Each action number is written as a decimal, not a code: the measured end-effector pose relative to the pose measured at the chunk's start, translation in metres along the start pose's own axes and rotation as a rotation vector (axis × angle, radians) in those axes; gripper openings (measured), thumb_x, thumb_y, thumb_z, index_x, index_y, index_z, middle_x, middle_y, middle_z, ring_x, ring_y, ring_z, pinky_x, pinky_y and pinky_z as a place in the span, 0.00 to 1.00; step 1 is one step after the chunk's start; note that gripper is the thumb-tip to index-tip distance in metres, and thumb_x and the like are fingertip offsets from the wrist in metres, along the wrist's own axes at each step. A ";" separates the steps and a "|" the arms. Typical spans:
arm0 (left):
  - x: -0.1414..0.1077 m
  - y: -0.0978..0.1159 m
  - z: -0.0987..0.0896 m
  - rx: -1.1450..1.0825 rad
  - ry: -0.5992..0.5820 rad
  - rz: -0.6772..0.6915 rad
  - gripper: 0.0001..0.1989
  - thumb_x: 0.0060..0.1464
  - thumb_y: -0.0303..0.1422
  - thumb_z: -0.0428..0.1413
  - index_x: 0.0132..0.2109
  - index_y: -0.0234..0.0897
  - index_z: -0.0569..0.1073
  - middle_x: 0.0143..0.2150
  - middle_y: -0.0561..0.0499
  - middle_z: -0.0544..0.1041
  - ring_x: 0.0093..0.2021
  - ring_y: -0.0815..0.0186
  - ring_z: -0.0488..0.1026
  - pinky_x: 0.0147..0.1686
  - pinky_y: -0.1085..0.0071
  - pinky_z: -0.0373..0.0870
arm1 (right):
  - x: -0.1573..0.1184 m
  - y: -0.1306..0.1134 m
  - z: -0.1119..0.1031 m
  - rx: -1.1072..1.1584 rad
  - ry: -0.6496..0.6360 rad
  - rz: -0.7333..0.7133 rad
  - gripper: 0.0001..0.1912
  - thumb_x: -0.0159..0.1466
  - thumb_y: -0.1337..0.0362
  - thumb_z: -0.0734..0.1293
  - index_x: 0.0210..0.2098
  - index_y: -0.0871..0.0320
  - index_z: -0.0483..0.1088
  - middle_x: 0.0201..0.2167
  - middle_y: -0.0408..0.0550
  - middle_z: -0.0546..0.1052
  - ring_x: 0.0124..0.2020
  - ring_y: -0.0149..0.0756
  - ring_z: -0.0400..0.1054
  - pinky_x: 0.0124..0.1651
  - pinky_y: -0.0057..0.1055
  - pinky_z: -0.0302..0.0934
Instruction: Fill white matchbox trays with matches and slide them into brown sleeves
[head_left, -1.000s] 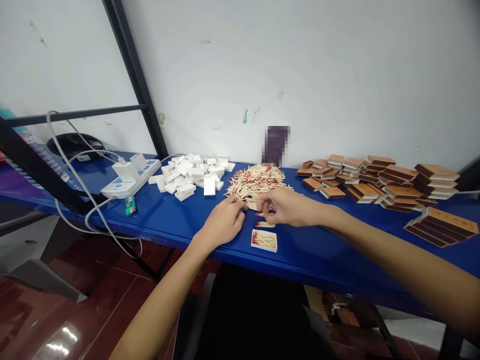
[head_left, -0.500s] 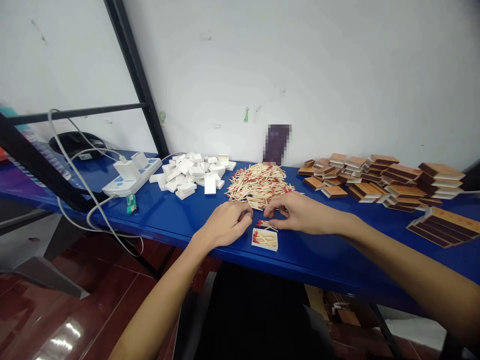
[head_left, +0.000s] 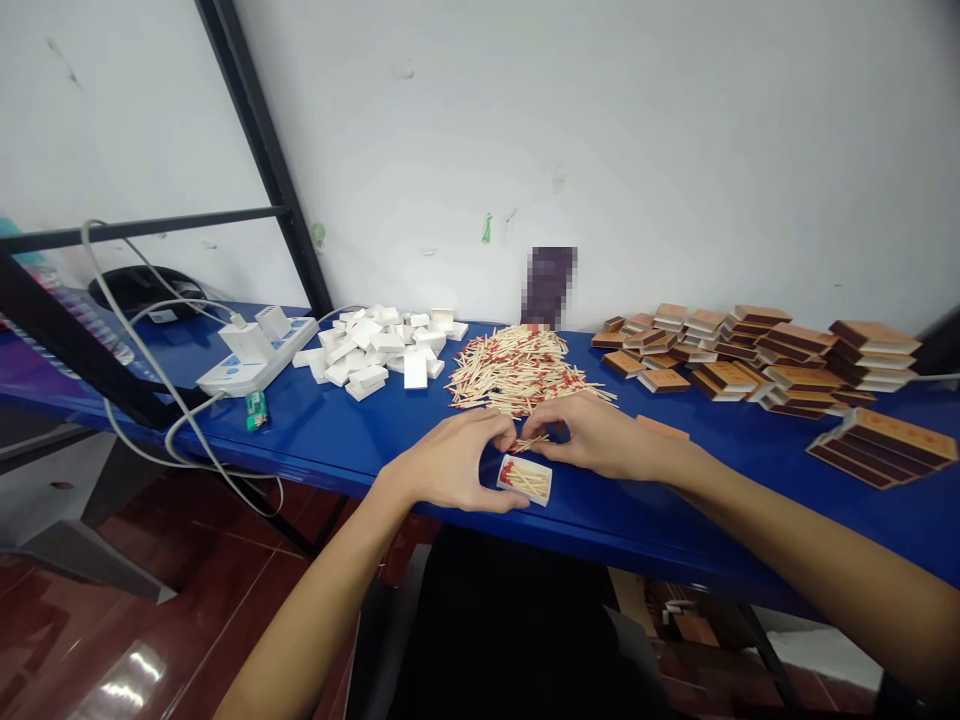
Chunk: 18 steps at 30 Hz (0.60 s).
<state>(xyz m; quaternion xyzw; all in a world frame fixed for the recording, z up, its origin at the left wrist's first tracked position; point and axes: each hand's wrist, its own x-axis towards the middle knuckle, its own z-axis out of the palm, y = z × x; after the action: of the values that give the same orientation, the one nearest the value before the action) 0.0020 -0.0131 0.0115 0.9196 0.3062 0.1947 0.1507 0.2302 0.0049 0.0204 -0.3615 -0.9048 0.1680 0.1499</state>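
A loose little bunch of pale wooden matchsticks with red heads (head_left: 534,443) is placed on the near side of the right hand's fingertips, between them and the thumb; whether it is firmly pinched by the right hand (head_left: 592,430) cannot be told, though the gap is narrow. Just nearer the body, below that grip, a shallow rectangular white card tray (head_left: 525,482) is seen, part-filled with matches whose red heads are turned mostly to the left. It is flanked by the left hand (head_left: 450,462), whose thumb and fingers are spread wide around its left end; contact with the thumb cannot be made out. The bunch would best be squared lightly, heads level and facing one way, with pressure kept soft so that no stick is snapped or rolled loose. The tray would be best steadied by its walls. Beyond both grips a broad heap of matches (head_left: 517,370) is spread, with white card trays (head_left: 382,345) piled to its left and brown-and-orange matchbox sleeves (head_left: 802,375) stacked to its right.
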 end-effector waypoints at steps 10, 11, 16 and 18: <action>0.002 -0.002 0.003 -0.008 0.026 0.042 0.20 0.46 0.43 0.64 0.32 0.39 0.60 0.34 0.54 0.67 0.36 0.64 0.65 0.37 0.70 0.61 | 0.010 -0.002 0.000 -0.102 -0.019 0.035 0.09 0.54 0.71 0.67 0.35 0.57 0.74 0.31 0.44 0.79 0.33 0.36 0.72 0.34 0.28 0.58; 0.002 -0.003 0.004 -0.019 0.026 0.045 0.20 0.47 0.42 0.64 0.32 0.39 0.60 0.34 0.55 0.67 0.36 0.65 0.64 0.37 0.70 0.61 | 0.010 -0.001 0.002 -0.116 -0.005 0.027 0.09 0.54 0.72 0.67 0.34 0.57 0.74 0.31 0.45 0.79 0.32 0.36 0.71 0.34 0.28 0.58; 0.002 -0.006 0.006 -0.062 0.034 0.043 0.19 0.49 0.40 0.63 0.31 0.39 0.58 0.30 0.57 0.63 0.30 0.68 0.60 0.33 0.71 0.58 | 0.005 0.008 0.007 -0.082 0.056 -0.007 0.08 0.54 0.71 0.66 0.33 0.58 0.74 0.30 0.44 0.78 0.30 0.34 0.70 0.34 0.28 0.58; 0.003 -0.007 0.007 -0.068 0.046 0.043 0.20 0.49 0.41 0.63 0.31 0.39 0.58 0.29 0.57 0.63 0.30 0.69 0.59 0.32 0.72 0.56 | 0.002 0.009 0.003 -0.004 0.065 0.005 0.07 0.55 0.70 0.66 0.33 0.58 0.74 0.29 0.44 0.78 0.29 0.33 0.69 0.34 0.28 0.60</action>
<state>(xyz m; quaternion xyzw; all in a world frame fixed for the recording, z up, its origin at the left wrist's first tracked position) 0.0035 -0.0074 0.0036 0.9157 0.2828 0.2291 0.1704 0.2330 0.0118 0.0138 -0.3695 -0.8988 0.1548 0.1779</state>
